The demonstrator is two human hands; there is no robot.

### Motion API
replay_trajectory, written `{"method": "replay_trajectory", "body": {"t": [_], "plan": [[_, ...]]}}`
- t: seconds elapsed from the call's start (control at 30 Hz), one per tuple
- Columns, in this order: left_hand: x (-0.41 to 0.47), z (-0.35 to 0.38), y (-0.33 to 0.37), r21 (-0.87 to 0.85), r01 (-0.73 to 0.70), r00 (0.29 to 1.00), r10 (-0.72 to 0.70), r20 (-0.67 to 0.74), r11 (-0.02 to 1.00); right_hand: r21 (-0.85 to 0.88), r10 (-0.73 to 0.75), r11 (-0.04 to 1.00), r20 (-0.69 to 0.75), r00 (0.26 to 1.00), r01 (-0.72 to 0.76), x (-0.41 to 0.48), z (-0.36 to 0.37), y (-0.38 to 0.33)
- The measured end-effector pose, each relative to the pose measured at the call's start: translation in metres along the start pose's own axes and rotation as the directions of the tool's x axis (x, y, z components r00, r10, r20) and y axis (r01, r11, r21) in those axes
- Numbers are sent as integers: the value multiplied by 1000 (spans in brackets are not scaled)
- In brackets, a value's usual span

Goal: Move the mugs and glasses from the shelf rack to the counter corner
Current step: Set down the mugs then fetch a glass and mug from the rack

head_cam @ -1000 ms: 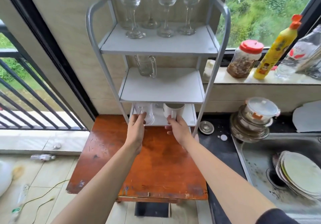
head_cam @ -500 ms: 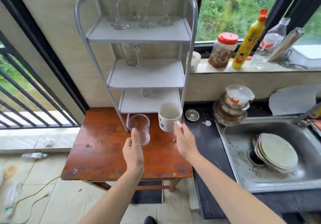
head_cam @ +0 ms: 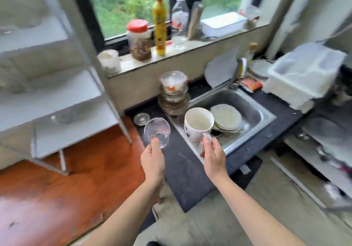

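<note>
My left hand (head_cam: pixel 153 157) grips a clear drinking glass (head_cam: pixel 157 132), held in the air over the black counter (head_cam: pixel 182 167) just left of the sink. In my right hand (head_cam: pixel 212 154) is a white mug (head_cam: pixel 198 124) with a blue print, gripped by its handle and hovering over the sink's left edge. The grey shelf rack (head_cam: pixel 57 97) stands blurred at the left on the orange wooden table (head_cam: pixel 57 194). A faint glass item (head_cam: pixel 62 118) shows on its lowest shelf. The upper shelves are too blurred to read.
The steel sink (head_cam: pixel 253 110) holds stacked plates (head_cam: pixel 226 119). Stacked lidded bowls (head_cam: pixel 174 93) and a small metal lid (head_cam: pixel 142 119) sit on the counter behind the glass. On the windowsill are a red-lidded jar (head_cam: pixel 140 39), yellow bottle (head_cam: pixel 159 22) and white cup (head_cam: pixel 109 60). A white plastic bin (head_cam: pixel 302 74) stands at the right.
Both hands have carried the glass and the mug away from the rack, rightward over the counter by the sink. My view has swung right, leaving the rack at the left edge.
</note>
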State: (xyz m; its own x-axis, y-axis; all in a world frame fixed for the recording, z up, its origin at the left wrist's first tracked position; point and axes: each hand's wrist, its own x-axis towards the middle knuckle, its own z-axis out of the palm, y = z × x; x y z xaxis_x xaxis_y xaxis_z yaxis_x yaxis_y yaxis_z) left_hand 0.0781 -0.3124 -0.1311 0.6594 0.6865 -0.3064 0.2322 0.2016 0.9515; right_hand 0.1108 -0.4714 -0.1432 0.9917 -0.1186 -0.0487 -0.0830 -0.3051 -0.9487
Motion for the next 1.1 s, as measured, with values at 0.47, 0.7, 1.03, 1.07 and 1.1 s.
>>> {"method": "replay_trajectory", "body": {"t": [0.47,0.7,1.03,1.07,1.1], "plan": [[-288,317,13,-19,-125,835,116,538,992,113,-38,986,-575,817,126,11,-399,74],[-413,435,-10,8,-157,669,100,736,988,80,-13,991,-754,657,112,4,-562,121],[-531,649,-71,130,-197,438,-31,898,972,124,93,992,-887,453,38,39,-753,208],[-544,676,-77,131,-195,398,-44,916,972,119,98,993,-896,432,23,47,-776,215],[-558,702,-82,138,-198,361,-59,931,970,109,98,994,-907,409,4,55,-799,221]]}}
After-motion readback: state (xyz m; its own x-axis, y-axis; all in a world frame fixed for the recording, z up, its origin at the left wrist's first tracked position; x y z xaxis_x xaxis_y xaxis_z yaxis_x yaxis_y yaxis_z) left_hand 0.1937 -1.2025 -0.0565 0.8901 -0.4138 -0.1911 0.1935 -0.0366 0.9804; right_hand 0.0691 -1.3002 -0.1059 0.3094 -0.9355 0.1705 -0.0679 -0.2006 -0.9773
